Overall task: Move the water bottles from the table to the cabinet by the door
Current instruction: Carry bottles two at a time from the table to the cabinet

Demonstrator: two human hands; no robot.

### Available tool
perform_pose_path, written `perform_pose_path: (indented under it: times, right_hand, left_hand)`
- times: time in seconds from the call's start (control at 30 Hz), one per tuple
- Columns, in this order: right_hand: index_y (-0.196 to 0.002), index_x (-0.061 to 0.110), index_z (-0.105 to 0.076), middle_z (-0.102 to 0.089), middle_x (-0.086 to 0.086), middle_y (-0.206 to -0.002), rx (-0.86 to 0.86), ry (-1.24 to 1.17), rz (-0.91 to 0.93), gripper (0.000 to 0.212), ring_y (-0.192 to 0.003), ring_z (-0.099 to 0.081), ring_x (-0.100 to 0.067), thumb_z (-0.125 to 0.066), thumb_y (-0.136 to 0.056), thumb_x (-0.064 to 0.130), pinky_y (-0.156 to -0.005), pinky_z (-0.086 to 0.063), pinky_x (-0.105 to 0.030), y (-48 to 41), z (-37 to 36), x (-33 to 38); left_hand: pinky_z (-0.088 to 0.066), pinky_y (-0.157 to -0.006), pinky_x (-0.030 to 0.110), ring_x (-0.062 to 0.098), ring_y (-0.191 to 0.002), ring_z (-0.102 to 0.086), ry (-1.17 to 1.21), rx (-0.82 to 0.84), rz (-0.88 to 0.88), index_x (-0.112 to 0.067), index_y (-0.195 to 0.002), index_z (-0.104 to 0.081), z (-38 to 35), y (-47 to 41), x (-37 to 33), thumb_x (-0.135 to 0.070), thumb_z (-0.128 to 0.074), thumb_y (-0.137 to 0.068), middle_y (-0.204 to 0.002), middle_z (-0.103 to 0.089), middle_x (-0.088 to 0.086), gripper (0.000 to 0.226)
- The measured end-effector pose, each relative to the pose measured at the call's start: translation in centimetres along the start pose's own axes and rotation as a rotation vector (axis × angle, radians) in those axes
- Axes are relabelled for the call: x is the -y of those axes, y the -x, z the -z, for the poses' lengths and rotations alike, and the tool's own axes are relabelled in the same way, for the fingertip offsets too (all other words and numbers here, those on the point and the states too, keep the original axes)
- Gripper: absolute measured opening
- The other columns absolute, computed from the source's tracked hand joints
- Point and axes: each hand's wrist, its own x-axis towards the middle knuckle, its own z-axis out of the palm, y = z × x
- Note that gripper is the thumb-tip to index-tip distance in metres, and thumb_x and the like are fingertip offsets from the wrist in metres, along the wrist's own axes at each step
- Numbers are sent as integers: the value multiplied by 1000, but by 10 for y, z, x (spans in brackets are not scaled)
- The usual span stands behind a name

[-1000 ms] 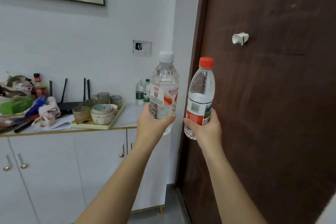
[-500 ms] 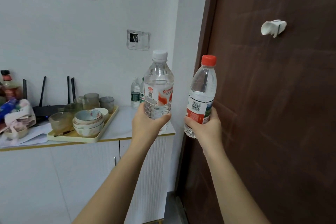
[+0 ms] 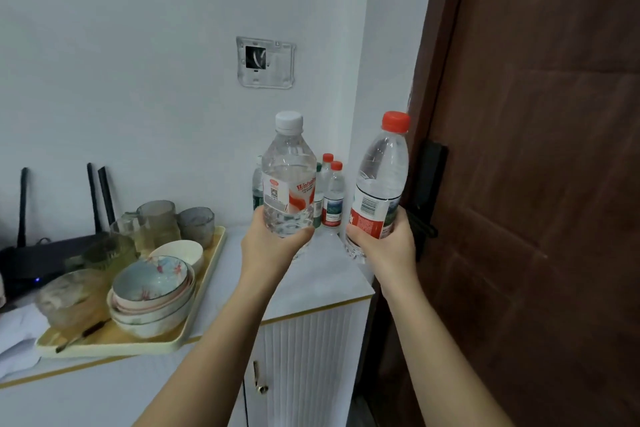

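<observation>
water bottles are both in hand: the left hand [image 3: 273, 243] wraps its fingers round the white-capped bottle [image 3: 289, 184], and the right hand [image 3: 384, 246] grips the red-capped bottle [image 3: 381, 184]. both are upright over the right end of the cabinet [image 3: 311, 340] top, beside the door [image 3: 536, 149]. a second ago the cabinet lay further off. now the hands are near its back right corner, close to the standing bottles [image 3: 332, 198]. the carry looks nearly done, and setting down right of the tray [image 3: 205, 288] seems next.
</observation>
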Motion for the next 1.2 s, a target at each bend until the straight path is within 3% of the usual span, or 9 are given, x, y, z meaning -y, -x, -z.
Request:
perform_pose_path:
  times: [0.1, 0.23, 0.5, 0.57, 0.7, 0.87, 0.97, 1.1, 1.2]
  right_hand:
    - [-113, 33, -50, -58, 25, -94, 4, 22, -35, 61, -87, -58, 5, -86, -68, 12, -72, -47, -16, -17, -21, -21]
    - [-115, 33, -47, -57, 25, -95, 26, 48, -97, 63, -86, -56, 8, -84, -70, 8, -67, -44, -11, -35, -42, -53]
    - [-114, 31, -47, -58, 22, -96, 56, 114, -192, 62, -86, -59, 2, -84, -70, 8, -77, -47, -22, -72, -67, -128]
    - [-112, 29, -47, -59, 19, -94, 73, 141, -208, 60, -84, -60, -3, -84, -69, 8, -72, -48, -18, -83, -71, -144]
    - [-109, 26, -49, -61, 16, -88, 116, 173, -231, 54, -76, -59, 3, -83, -70, 9, -52, -44, -8, -104, -77, -173]
    - [-107, 26, -51, -64, 15, -86, 150, 229, -250, 54, -77, -63, -5, -84, -67, 10, -60, -44, -10, -123, -88, -200]
    - [-104, 27, -51, -64, 17, -87, 165, 228, -246, 54, -78, -63, 3, -84, -66, 9, -61, -45, -8, -134, -94, -208]
    - [-102, 32, -49, -65, 17, -90, 195, 223, -255, 54, -81, -64, 4, -84, -67, 11, -72, -51, -21, -143, -99, -216]
    - [-106, 33, -47, -64, 18, -93, 224, 229, -260, 58, -85, -64, 0, -85, -67, 11, -77, -51, -23, -149, -102, -219]
  left_hand:
    - [-51, -83, 28, 10, -97, -63, 1, 3, 32, -28, -113, -52, 0, -29, 19, -23, -84, -68, -103, -66, -10, 56]
    - [-52, -82, 29, 8, -96, -64, -12, 10, 84, -28, -111, -55, -5, -56, 53, -24, -85, -65, -101, -67, -13, 55]
    - [-55, -87, 36, 11, -96, -65, -97, 12, 215, -23, -116, -56, -31, -92, 119, -28, -84, -61, -107, -68, -6, 62]
    - [-54, -85, 33, 12, -97, -64, -102, 16, 228, -22, -118, -56, -38, -99, 132, -25, -85, -63, -109, -66, -7, 63]
    - [-48, -82, 26, 13, -98, -63, -127, 8, 253, -23, -116, -55, -49, -115, 154, -22, -87, -65, -108, -65, -6, 60]
    - [-45, -80, 25, 13, -95, -63, -158, -46, 288, -23, -110, -56, -59, -129, 182, -21, -87, -65, -102, -66, -7, 54]
    - [-43, -77, 23, 12, -92, -62, -188, -45, 287, -22, -106, -56, -63, -136, 189, -20, -85, -66, -97, -63, -9, 50]
    - [-42, -67, 17, 7, -86, -59, -208, 15, 274, -24, -105, -54, -67, -148, 188, -20, -83, -69, -91, -60, -16, 47]
    - [-40, -74, 20, 8, -87, -57, -236, 77, 248, -26, -106, -51, -66, -157, 187, -20, -83, -69, -94, -59, -13, 49]
